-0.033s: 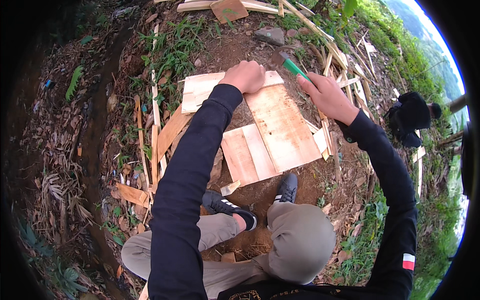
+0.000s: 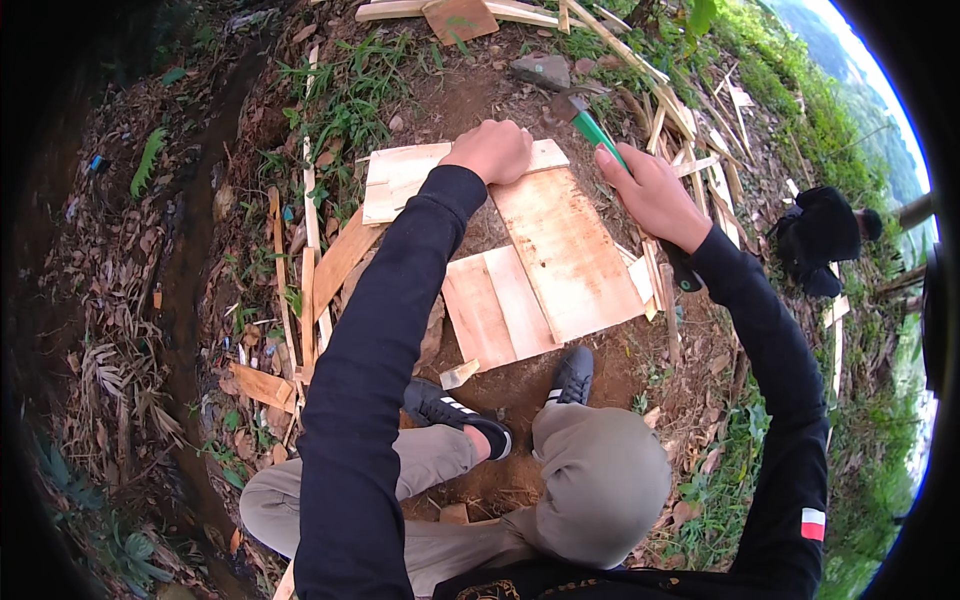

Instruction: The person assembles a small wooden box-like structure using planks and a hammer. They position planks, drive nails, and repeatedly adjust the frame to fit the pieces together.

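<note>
My left hand [image 2: 490, 150] is curled in a fist and rests on the far end of a pale wooden board [image 2: 400, 180] lying on bare soil. A longer plywood plank [image 2: 565, 250] lies across it toward me, and beside that a shorter panel [image 2: 495, 305]. To the right of the planks, my right hand [image 2: 650, 190] grips a green-handled hammer [image 2: 590, 122] whose metal head points away from me. I am crouched, with my black shoes [image 2: 455, 410] just below the boards.
Scrap wood strips [image 2: 310, 250] lie left of the boards, and more slats [image 2: 700, 150] are piled at the right. A stone [image 2: 545, 70] and planks [image 2: 460, 15] lie beyond. A person in black [image 2: 825, 240] crouches at the right. Grass and dead leaves surround the soil.
</note>
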Action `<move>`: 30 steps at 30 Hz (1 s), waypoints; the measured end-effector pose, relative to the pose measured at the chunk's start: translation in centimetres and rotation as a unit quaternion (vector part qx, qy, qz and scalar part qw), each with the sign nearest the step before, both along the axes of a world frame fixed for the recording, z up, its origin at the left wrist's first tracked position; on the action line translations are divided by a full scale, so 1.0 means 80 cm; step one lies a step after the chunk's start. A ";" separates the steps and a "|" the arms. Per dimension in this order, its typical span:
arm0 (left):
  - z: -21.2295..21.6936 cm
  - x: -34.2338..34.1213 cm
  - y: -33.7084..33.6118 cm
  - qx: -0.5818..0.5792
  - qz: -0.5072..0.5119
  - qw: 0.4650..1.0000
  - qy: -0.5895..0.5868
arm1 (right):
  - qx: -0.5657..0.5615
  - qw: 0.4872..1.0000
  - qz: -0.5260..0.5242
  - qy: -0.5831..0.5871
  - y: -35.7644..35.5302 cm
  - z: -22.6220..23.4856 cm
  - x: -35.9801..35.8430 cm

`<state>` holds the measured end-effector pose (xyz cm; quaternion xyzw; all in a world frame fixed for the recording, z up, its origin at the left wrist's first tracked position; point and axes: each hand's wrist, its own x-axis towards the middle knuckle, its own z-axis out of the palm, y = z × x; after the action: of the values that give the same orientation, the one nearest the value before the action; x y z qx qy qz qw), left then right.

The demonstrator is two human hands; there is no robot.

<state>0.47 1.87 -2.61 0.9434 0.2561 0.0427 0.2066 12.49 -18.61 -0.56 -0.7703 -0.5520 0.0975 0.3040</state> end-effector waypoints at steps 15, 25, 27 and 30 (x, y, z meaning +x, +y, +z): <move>-0.033 0.027 0.049 -0.183 -0.017 0.980 0.072 | -0.064 0.913 -0.055 0.399 0.022 -0.028 -0.008; -0.017 -0.022 0.011 -0.035 -0.040 0.998 -0.033 | -0.084 0.897 -0.089 0.424 -0.002 -0.037 0.028; -0.016 -0.021 0.010 -0.018 -0.038 0.998 -0.036 | -0.066 0.889 -0.113 0.440 -0.003 -0.037 0.010; -0.015 -0.020 0.001 0.015 -0.037 0.998 -0.044 | -0.048 0.894 -0.119 0.429 -0.004 -0.035 -0.021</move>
<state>-1.17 1.97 -3.78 0.9523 0.2113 0.0805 0.2047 10.80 -18.90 -3.39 -0.7272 -0.2664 0.4082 0.4834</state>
